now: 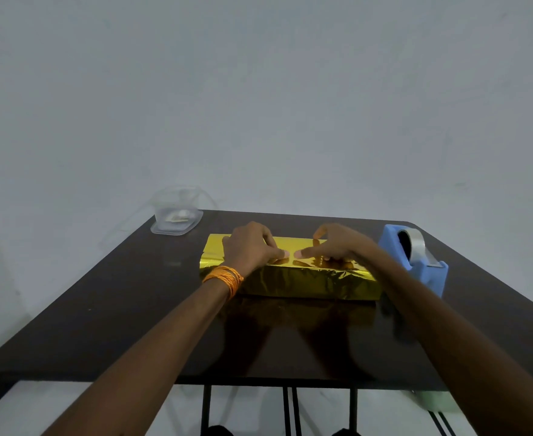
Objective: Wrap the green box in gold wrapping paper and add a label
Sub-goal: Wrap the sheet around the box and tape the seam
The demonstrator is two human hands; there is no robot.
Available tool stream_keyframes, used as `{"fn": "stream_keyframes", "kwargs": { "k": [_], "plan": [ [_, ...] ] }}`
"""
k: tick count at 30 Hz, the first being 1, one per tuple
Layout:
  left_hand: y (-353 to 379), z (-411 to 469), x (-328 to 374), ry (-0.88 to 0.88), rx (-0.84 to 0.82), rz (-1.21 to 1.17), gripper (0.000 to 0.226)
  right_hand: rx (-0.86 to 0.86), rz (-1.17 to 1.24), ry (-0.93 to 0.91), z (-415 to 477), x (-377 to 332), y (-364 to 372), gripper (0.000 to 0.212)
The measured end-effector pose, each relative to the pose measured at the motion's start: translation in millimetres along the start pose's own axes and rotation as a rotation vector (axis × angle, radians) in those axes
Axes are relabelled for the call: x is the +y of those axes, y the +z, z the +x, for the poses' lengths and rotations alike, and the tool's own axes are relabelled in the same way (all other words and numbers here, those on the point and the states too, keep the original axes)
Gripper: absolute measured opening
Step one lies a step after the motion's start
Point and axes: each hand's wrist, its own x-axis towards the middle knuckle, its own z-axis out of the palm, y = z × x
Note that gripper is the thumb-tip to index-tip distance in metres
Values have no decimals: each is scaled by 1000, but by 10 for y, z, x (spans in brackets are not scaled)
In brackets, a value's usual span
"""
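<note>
Gold-foil-wrapped rectangular box sits mid dark table, left hand and right hand pressing its top with extended fingers, gripping nothing; the slick foil may spring open if either lifts before tape holds.

1. A plain indoor room – whether in a home or an office cannot be told.
2. A bare, pale wall with nothing hung on it fills the upper half of the view.
3. A dark, glossy table on thin black metal legs stands against that wall, over a white floor.
4. It serves as a small craft spot – on it are a blue tape dispenser, a clear plastic container and a gold-wrapped box.
</note>
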Motion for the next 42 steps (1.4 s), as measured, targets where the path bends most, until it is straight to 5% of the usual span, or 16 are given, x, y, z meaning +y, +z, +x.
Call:
{"fn": "stream_keyframes", "kwargs": {
  "k": [12,18,23,26,31,34,42],
  "plan": [
    [-147,-36,132,-89,-111,-13,16,153,240,-44,-69,181,136,41],
    [-152,-182,263,-10,61,103,36,398,589,-74,-405,395,86,28],
    [45,-247,768,207,53,-140,20,698,427,15,-727,782,-233,6],
    [369,-221,1198,296,-83,-214,20,812,293,195,-857,1133,-377,21],
    [961,-215,1688,330,-240,-195,32,613,381,375,-996,1514,-389,44],
    [1164,-229,1871,344,-288,-170,34,546,628,388,-1016,1577,-369,38],
    [1305,-175,1932,346,-278,-167,35,456,807,390,-949,1452,-516,25]
  ]
}}
